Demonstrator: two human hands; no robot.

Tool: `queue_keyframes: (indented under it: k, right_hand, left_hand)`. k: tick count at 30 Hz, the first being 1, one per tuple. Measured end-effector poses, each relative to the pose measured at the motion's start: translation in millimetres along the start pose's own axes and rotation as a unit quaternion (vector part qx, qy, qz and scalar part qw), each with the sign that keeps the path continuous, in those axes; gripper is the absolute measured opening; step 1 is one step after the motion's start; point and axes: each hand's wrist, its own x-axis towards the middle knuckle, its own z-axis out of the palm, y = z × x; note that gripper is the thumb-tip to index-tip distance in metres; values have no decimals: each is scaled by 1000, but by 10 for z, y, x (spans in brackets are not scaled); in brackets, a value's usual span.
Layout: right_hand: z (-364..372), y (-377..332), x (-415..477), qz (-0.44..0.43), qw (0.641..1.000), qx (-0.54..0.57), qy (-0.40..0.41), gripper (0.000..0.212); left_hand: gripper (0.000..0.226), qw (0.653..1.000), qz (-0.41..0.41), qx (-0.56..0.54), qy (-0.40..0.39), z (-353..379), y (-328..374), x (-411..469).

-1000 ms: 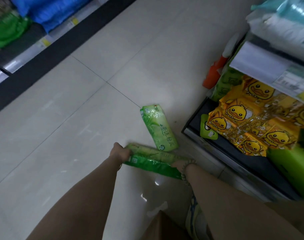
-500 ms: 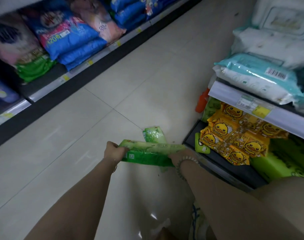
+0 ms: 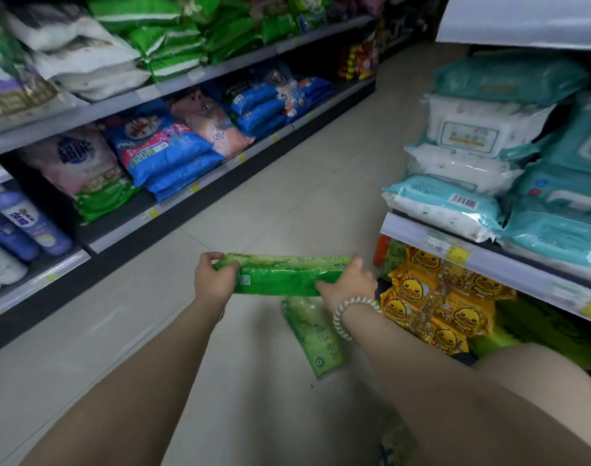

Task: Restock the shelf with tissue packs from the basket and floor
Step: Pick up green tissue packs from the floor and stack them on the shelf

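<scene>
The shelf (image 3: 408, 232) on my right, w/ yellow duck packs (image 3: 435, 311) at the bottom level, is the goal. The green tissue pack (image 3: 284, 275) is in the air above the floor (image 3: 287, 203). My left hand (image 3: 215, 280) grips one end, my right hand (image 3: 346, 285) the other. I think it is best to keep it level & slide it in flat beside the ducks. The 2nd pack (image 3: 317, 341) lies on the floor below, partly behind my right wrist. The basket is not in view.

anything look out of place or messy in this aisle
Yes. One green tissue pack lies loose on the floor, below the held pack, not on a shelf. The yellow duck packs beside it sit jumbled and tilted.
</scene>
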Motion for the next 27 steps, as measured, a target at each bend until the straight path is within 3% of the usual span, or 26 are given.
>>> queue_keyframes:
  k: [5, 14, 27]
  right_hand:
    - [-360, -171, -107, -75, 996, 24, 36, 71]
    - [-1021, -376, -179, -151, 978, 51, 133, 68]
    - [-1916, -599, -382, -290, 900, 82, 315, 71]
  left_hand:
    - [11, 996, 72, -17, 44, 16, 437, -91]
    - [9, 981, 166, -62, 82, 40, 1143, -331]
    - [8, 948, 252, -177, 80, 71, 2013, -650]
